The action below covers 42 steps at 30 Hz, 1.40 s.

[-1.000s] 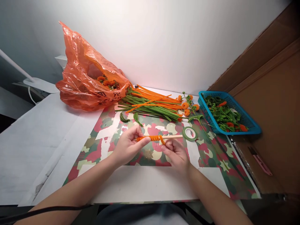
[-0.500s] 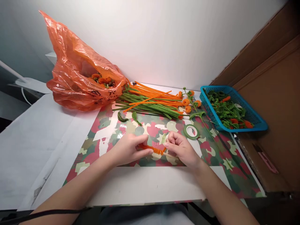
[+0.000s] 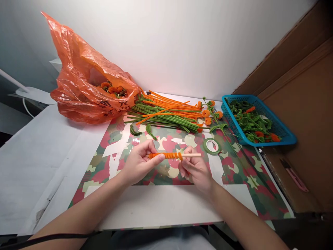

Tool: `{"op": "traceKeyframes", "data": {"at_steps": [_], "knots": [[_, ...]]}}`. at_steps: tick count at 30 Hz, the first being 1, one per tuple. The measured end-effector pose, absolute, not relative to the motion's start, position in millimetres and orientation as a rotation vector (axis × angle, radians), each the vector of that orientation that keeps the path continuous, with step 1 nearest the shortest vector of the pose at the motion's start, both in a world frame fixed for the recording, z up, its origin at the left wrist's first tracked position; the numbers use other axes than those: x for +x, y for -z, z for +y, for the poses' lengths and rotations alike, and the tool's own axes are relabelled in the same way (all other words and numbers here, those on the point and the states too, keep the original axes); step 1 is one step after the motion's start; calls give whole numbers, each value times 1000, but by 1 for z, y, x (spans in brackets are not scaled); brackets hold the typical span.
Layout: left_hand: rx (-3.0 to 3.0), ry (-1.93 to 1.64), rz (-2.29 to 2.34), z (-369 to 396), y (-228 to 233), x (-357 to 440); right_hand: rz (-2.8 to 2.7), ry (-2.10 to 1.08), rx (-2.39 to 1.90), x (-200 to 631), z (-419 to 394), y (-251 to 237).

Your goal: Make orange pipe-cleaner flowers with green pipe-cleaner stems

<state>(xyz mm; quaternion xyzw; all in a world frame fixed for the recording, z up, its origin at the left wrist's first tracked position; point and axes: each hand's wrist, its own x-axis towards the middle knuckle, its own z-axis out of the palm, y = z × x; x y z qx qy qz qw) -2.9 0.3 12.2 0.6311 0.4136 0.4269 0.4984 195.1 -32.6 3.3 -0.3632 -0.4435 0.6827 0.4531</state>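
My left hand [image 3: 142,161] is closed round one end of a thin wooden stick [image 3: 194,155], thumb pressed along it. An orange pipe cleaner [image 3: 170,156] is coiled about the stick in tight turns. At the right end of the coil, my right hand [image 3: 195,170] pinches the pipe cleaner's end; its fingertips partly hide that end. The stick's bare tip sticks out to the right above my right hand. Behind the hands lie two green leaf pieces, one curled [image 3: 135,130] and one straighter [image 3: 150,132]. A roll of green tape [image 3: 212,146] rests just beyond my right hand.
Green and orange pipe cleaners [image 3: 166,116] lie in a pile at the back. Left of it slumps an orange plastic bag [image 3: 85,76] holding orange flowers. Finished flower stems [image 3: 220,126] lie beside a blue basket [image 3: 290,139] of green pieces. A pink cutter [image 3: 295,177] lies at right.
Both hands have lifted slightly and the stick has turned to lie level, its bare tip now showing. My right hand has come round to the near side of the coil.
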Motion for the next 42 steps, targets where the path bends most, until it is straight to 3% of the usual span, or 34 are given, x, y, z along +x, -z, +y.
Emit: {"op": "traceKeyframes", "data": {"at_steps": [6, 11, 16, 19, 22, 27, 32, 35, 39, 42], "knots": [[1799, -746, 910, 2, -9, -11, -955, -1637, -958, 212, -20, -14], [2162, -756, 1106, 7, -9, -11, -1183, -1224, -1087, 217, -23, -17], [2107, -949, 1368, 7, -8, -8, -1597, -849, -1089, 209, -35, -7], [1882, -1029, 1352, 4, -5, -8, -1541, -942, -1054, 205, -38, -2], [1715, -1122, 1211, 1, -3, -9, -1264, -1306, -955, 202, -35, -3], [1915, -1226, 893, 1, -6, -9, -933, -1686, -886, 208, -25, -12], [2300, -1039, 805, 7, -6, -11, -1019, -1577, -1038, 216, -22, -20], [2431, -992, 983, 9, -3, -12, -1186, -1330, -1163, 216, -25, -19], [2324, -1055, 1249, 6, -1, -9, -1474, -894, -1205, 211, -33, -12], [2129, -1103, 1298, 3, -1, -6, -1480, -936, -1176, 206, -36, -6]]}}
